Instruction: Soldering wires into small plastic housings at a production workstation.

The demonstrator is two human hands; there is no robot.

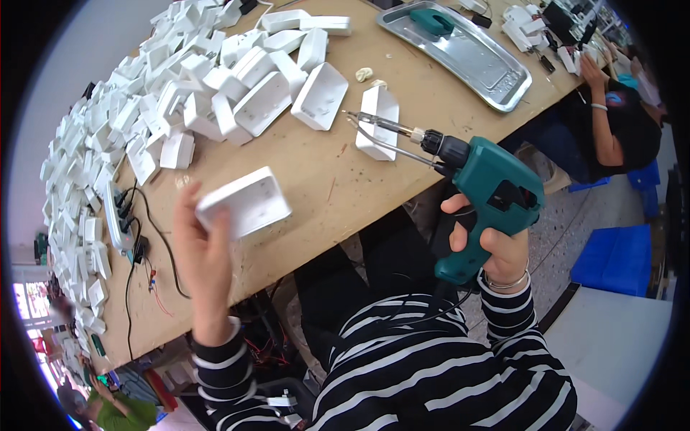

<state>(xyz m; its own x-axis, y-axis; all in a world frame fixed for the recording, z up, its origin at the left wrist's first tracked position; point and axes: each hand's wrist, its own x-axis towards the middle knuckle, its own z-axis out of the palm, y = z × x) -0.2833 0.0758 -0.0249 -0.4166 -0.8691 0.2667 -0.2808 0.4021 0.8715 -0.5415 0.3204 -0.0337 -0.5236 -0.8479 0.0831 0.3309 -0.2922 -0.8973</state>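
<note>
Left hand [205,251] fingers grip smooth white plastic cover [243,202]; right hand [496,248] clasps teal drill [483,194]

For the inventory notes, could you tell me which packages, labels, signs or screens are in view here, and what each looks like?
No packages, signs or screens show clearly.
White plastic housing: in the left hand, rectangular, no label visible.
Teal electric screwdriver: in the right hand, with a dark patch on its side, too blurred to tell whether it is a label.

The left hand [201,251] grips a white plastic housing [244,202] while the right hand [492,248] holds a teal electric screwdriver [481,187] above the wooden workbench [323,179].
</note>
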